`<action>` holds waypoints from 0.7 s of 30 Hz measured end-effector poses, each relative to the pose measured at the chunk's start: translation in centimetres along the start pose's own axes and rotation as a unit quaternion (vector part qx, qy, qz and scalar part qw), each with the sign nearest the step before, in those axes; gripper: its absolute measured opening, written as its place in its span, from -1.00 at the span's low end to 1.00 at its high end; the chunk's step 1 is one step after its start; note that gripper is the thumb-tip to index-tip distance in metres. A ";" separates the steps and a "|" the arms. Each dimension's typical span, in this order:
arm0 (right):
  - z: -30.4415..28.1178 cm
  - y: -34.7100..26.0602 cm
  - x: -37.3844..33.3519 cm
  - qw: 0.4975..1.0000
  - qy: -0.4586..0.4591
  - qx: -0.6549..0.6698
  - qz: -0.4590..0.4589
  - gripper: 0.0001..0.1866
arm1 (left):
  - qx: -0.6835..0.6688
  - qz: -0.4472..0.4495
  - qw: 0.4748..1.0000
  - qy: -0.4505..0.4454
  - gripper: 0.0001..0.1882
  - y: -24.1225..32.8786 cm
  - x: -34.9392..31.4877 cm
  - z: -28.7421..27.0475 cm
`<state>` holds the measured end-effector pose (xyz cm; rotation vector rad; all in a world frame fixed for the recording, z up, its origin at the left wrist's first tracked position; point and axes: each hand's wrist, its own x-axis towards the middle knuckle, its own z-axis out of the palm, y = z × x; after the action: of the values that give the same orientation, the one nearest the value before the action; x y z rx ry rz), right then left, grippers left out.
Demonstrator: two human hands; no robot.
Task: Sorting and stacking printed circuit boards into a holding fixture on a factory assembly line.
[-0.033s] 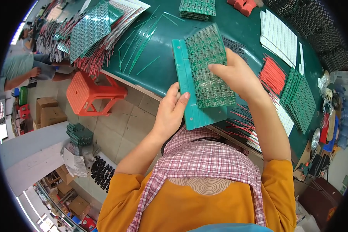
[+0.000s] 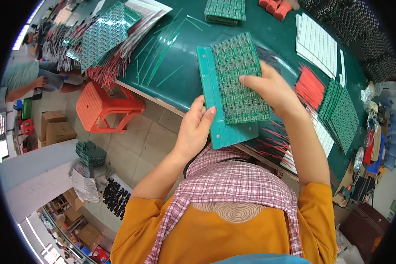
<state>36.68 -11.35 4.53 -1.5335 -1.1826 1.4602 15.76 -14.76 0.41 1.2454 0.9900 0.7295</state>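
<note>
My left hand (image 2: 195, 127) is closed on the left edge of a turquoise slotted board (image 2: 207, 79), its thumb lying on top. A green circuit board panel (image 2: 240, 77), covered with rows of small parts, lies over the right part of that slotted board. My right hand (image 2: 273, 90) grips the panel's right edge, thumb on its face and fingers hidden behind. Both pieces are held over the near edge of the green table, tilted a little. The lower end of the slotted board shows below the panel.
Thin green strips (image 2: 165, 53) lie on the table (image 2: 185, 94) at left, near heaped panels and wires (image 2: 105, 39). A panel stack (image 2: 224, 11) stands at the back. Red wires (image 2: 310, 88), white sheets (image 2: 317, 44) and more panels (image 2: 341, 110) are at right. An orange stool (image 2: 94, 105) stands left.
The circuit board panel has turned slightly in my right hand, and its upper edge has shifted down and right. My left hand and the slotted board have barely moved.
</note>
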 end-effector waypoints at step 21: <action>2.7 -2.7 -4.3 0.976 0.042 -0.046 -0.207 -0.60 | -0.111 0.131 0.979 0.110 -0.90 4.6 2.4 -2.4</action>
<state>33.81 -14.71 8.21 -1.2940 -1.4326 1.0685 14.91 -10.68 4.32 1.1257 0.9013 1.1715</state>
